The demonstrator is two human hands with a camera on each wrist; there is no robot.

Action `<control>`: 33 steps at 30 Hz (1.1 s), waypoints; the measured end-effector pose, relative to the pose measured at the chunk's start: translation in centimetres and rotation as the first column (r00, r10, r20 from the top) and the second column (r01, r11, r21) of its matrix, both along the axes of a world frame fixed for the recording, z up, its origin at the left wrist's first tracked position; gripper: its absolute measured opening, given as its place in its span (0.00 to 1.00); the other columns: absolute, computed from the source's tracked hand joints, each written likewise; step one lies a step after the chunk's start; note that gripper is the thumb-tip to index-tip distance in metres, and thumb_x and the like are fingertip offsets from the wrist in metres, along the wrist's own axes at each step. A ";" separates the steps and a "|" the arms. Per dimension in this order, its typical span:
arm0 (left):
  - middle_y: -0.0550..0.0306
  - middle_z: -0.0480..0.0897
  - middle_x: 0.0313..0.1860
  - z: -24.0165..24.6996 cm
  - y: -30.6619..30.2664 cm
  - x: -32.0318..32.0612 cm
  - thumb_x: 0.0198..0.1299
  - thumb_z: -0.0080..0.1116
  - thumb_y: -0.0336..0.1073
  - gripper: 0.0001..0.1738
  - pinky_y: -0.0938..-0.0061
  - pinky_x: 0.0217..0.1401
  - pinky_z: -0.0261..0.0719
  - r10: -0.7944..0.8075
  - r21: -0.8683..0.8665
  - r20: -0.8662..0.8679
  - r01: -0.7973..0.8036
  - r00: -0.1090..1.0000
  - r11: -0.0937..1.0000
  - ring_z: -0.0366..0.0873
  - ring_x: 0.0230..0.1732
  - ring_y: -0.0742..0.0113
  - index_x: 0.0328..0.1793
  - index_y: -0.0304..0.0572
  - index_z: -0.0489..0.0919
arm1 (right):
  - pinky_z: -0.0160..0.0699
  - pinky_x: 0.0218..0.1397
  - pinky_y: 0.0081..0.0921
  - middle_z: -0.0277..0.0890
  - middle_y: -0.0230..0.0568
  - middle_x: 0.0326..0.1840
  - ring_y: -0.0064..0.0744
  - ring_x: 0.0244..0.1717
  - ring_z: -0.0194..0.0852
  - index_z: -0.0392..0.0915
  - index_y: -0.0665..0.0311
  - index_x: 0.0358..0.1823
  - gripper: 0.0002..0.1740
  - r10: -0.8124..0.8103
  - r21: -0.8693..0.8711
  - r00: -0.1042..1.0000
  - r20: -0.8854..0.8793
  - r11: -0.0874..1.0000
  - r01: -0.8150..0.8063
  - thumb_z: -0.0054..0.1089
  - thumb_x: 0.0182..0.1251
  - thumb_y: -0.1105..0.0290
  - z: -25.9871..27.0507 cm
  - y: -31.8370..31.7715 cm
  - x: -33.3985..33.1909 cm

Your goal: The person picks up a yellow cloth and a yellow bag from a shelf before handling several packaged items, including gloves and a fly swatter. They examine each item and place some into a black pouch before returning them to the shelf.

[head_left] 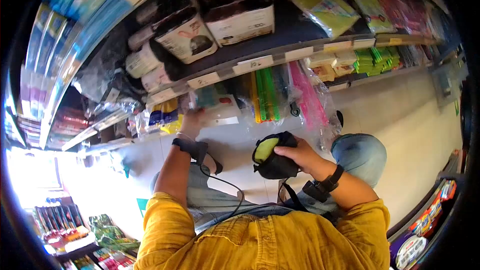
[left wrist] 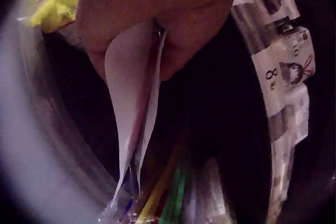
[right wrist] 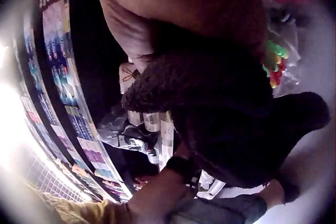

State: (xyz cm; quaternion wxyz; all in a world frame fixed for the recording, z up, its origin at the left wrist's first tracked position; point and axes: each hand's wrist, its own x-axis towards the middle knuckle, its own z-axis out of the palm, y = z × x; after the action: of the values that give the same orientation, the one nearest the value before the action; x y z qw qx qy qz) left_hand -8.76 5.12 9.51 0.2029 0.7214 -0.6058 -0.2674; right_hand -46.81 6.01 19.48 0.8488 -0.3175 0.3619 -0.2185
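Observation:
In the head view the left hand (head_left: 192,120) is at the lower shelf, beside a blue and yellow package (head_left: 167,114). The left wrist view shows its fingers (left wrist: 168,50) pinching a white card packet (left wrist: 128,92), whose two sides bow apart. The right hand (head_left: 305,156) grips a dark fuzzy item (head_left: 276,164) with a yellow-green inside (head_left: 265,150), held over the floor in front of the knees. In the right wrist view that dark item (right wrist: 210,103) hangs below the right hand (right wrist: 184,3) and hides its fingertips.
Boxed goods (head_left: 240,20) stand on the shelf above, behind a price-label edge (head_left: 255,64). Green and yellow sticks (head_left: 265,95) and a pink packet (head_left: 305,92) hang to the right. Another stocked shelf (head_left: 425,220) is at lower right. A cable (head_left: 235,187) runs from the left wrist.

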 end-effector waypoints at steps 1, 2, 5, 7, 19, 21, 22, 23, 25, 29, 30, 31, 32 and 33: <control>0.50 0.79 0.41 0.0 1.2 0.0 0.43 0.60 0.31 0.18 0.64 0.44 0.75 0.057 -0.022 -0.162 -0.062 0.985 0.998 0.75 0.43 0.51 0.44 0.41 0.75 | 0.73 0.52 0.30 0.75 0.41 0.45 0.31 0.45 0.75 0.70 0.69 0.49 0.21 -0.033 0.002 0.999 0.007 0.999 0.033 0.61 0.55 0.68 -0.3 0.1 0.1; 0.49 0.79 0.41 0.1 2.4 0.1 0.43 0.60 0.31 0.18 0.64 0.44 0.74 0.107 -0.041 -0.327 -0.127 0.939 0.991 0.75 0.43 0.50 0.44 0.42 0.75 | 0.73 0.51 0.30 0.75 0.40 0.45 0.31 0.44 0.75 0.71 0.69 0.48 0.20 -0.043 -0.022 0.999 -0.017 0.999 0.043 0.61 0.55 0.68 -0.4 0.0 0.2; 0.48 0.78 0.41 1.2 4.9 -0.5 0.42 0.60 0.29 0.21 0.66 0.44 0.74 0.265 0.150 -0.731 -0.231 0.629 0.961 0.75 0.42 0.50 0.47 0.42 0.75 | 0.74 0.49 0.27 0.76 0.38 0.43 0.29 0.42 0.75 0.72 0.68 0.47 0.20 -0.126 -0.033 0.986 -0.107 0.992 0.123 0.62 0.54 0.67 -0.5 -0.5 0.2; 0.47 0.78 0.39 4.4 6.3 -2.0 0.40 0.60 0.26 0.24 0.67 0.46 0.74 0.515 0.440 -0.834 -0.323 0.199 0.838 0.74 0.43 0.51 0.49 0.43 0.75 | 0.74 0.48 0.27 0.75 0.37 0.43 0.29 0.42 0.75 0.72 0.67 0.47 0.21 -0.186 -0.072 0.975 -0.123 0.981 0.178 0.63 0.53 0.67 -1.3 -1.1 0.1; 0.59 0.77 0.43 9.1 11.8 -5.9 0.55 0.55 0.29 0.16 0.74 0.44 0.75 0.416 0.376 -0.873 -0.194 0.254 0.906 0.77 0.38 0.68 0.51 0.38 0.73 | 0.76 0.50 0.31 0.76 0.43 0.44 0.36 0.44 0.76 0.71 0.66 0.48 0.18 0.005 0.309 0.999 -0.046 0.951 0.009 0.57 0.58 0.65 -5.3 -0.8 2.1; 0.61 0.78 0.41 10.8 12.5 -7.2 0.55 0.55 0.30 0.13 0.77 0.44 0.73 0.392 0.377 -0.913 -0.137 0.113 0.916 0.75 0.39 0.71 0.48 0.38 0.74 | 0.75 0.50 0.31 0.76 0.42 0.43 0.35 0.43 0.77 0.71 0.65 0.48 0.21 0.034 0.336 0.993 -0.115 0.942 0.007 0.55 0.61 0.57 -7.1 -0.5 3.2; 0.63 0.78 0.39 10.9 12.9 -7.8 0.55 0.56 0.30 0.11 0.80 0.45 0.71 0.371 0.372 -0.928 -0.077 -0.025 0.925 0.74 0.40 0.74 0.45 0.38 0.75 | 0.75 0.50 0.30 0.76 0.41 0.44 0.34 0.43 0.76 0.70 0.65 0.49 0.25 0.033 0.371 0.999 -0.035 0.928 -0.017 0.52 0.61 0.51 -6.7 -0.1 3.8; 0.63 0.78 0.39 10.4 13.4 -8.1 0.55 0.56 0.30 0.11 0.80 0.45 0.71 0.373 0.374 -0.927 -0.079 -0.028 0.924 0.74 0.40 0.74 0.45 0.38 0.75 | 0.75 0.50 0.28 0.76 0.40 0.44 0.33 0.44 0.76 0.70 0.64 0.50 0.28 0.027 0.406 0.999 0.047 0.913 -0.043 0.49 0.61 0.46 -6.3 0.4 4.4; 0.63 0.78 0.39 10.6 13.9 -9.0 0.54 0.57 0.29 0.11 0.80 0.44 0.71 0.346 0.343 -0.928 -0.046 0.139 0.938 0.74 0.37 0.76 0.45 0.39 0.76 | 0.75 0.50 0.26 0.74 0.40 0.46 0.30 0.45 0.74 0.69 0.64 0.52 0.35 0.069 0.406 0.991 0.112 0.907 -0.109 0.45 0.59 0.39 -4.5 0.4 5.4; 0.63 0.79 0.39 10.5 14.6 -8.8 0.51 0.61 0.29 0.15 0.80 0.44 0.71 0.248 0.270 -0.928 0.042 0.278 0.962 0.73 0.37 0.77 0.46 0.37 0.75 | 0.75 0.47 0.27 0.74 0.42 0.46 0.30 0.44 0.74 0.67 0.63 0.54 0.28 0.098 0.382 0.995 -0.024 0.921 -0.081 0.50 0.61 0.49 -5.5 0.4 5.7; 0.63 0.79 0.39 10.7 14.7 -8.6 0.51 0.61 0.29 0.15 0.80 0.44 0.71 0.249 0.269 -0.929 0.039 0.273 0.962 0.73 0.37 0.77 0.46 0.37 0.75 | 0.76 0.46 0.28 0.74 0.42 0.47 0.30 0.44 0.74 0.67 0.64 0.54 0.26 0.103 0.336 0.994 -0.034 0.938 -0.086 0.53 0.60 0.55 -5.6 0.3 5.5; 0.61 0.78 0.43 11.1 14.7 -8.2 0.50 0.63 0.31 0.19 0.79 0.48 0.70 0.177 0.240 -0.907 0.125 0.381 0.963 0.73 0.41 0.75 0.49 0.35 0.74 | 0.76 0.46 0.28 0.74 0.42 0.47 0.30 0.43 0.74 0.67 0.64 0.55 0.24 0.111 0.287 0.993 -0.045 0.953 -0.093 0.56 0.59 0.60 -5.5 0.1 5.3; 0.59 0.77 0.46 11.4 14.7 -7.9 0.48 0.65 0.33 0.24 0.77 0.52 0.69 0.096 0.220 -0.874 0.210 0.477 0.953 0.73 0.45 0.73 0.52 0.34 0.72 | 0.76 0.46 0.28 0.74 0.42 0.47 0.30 0.43 0.74 0.67 0.64 0.55 0.24 0.120 0.284 0.991 -0.052 0.953 -0.101 0.56 0.59 0.60 -5.3 0.0 5.1; 0.59 0.77 0.46 11.6 14.6 -7.5 0.48 0.65 0.33 0.24 0.77 0.52 0.69 0.097 0.213 -0.877 0.200 0.470 0.956 0.73 0.45 0.73 0.52 0.34 0.72 | 0.75 0.45 0.27 0.73 0.40 0.46 0.29 0.42 0.74 0.66 0.64 0.55 0.25 0.123 0.152 0.991 -0.055 0.982 -0.113 0.57 0.57 0.64 -4.5 0.0 4.8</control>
State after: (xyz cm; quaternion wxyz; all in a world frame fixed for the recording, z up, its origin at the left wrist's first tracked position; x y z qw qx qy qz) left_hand -16.22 19.73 21.09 0.3701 0.4832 -0.3911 -0.6904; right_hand -41.98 6.02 14.99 0.8696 -0.2811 0.3847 -0.1298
